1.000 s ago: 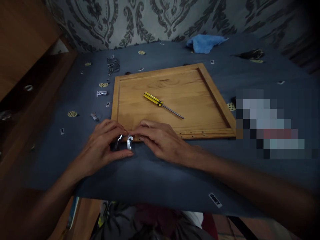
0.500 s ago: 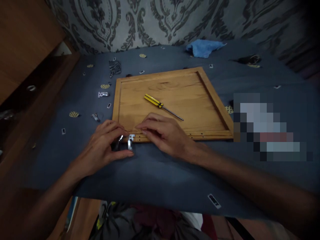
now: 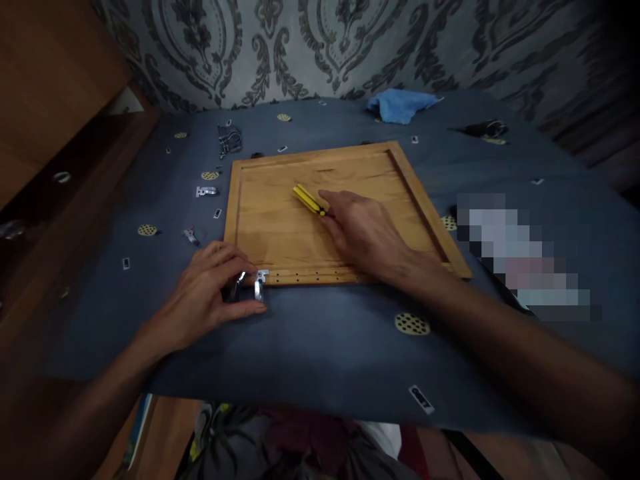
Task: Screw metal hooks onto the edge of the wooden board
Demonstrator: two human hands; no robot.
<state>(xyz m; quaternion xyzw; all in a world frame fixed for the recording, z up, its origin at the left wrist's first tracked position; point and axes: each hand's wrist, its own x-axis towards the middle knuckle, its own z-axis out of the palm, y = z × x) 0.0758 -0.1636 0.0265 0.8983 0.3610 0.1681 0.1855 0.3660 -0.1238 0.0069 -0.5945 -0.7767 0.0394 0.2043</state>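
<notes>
My left hand (image 3: pixel 213 283) is at the near left corner of a wooden panel (image 3: pixel 280 233) with a raised frame. Its thumb and fingers close around a small shiny metal hinge (image 3: pixel 259 285) set against the panel's near edge. Part of the metal is hidden by the fingers. Over the panel's middle, my right hand (image 3: pixel 367 230) pinches a screwdriver (image 3: pixel 309 199) where the yellow and black handle meets the shaft. The shaft itself is hidden under the hand. Small dark holes run along the near frame strip.
Two more metal fittings, one farther back (image 3: pixel 207 191) and one nearer (image 3: pixel 191 235), lie left of the panel. Behind them is a bundle of dark wire-like pieces (image 3: pixel 230 141). A blue cloth (image 3: pixel 404 105) and a dark object (image 3: pixel 483 129) lie at the back right. A blurred-out item (image 3: pixel 520 257) lies right of the panel.
My right hand has moved right and away from the near edge onto the screwdriver, whose handle has shifted slightly. My left hand stays at the hinge.
</notes>
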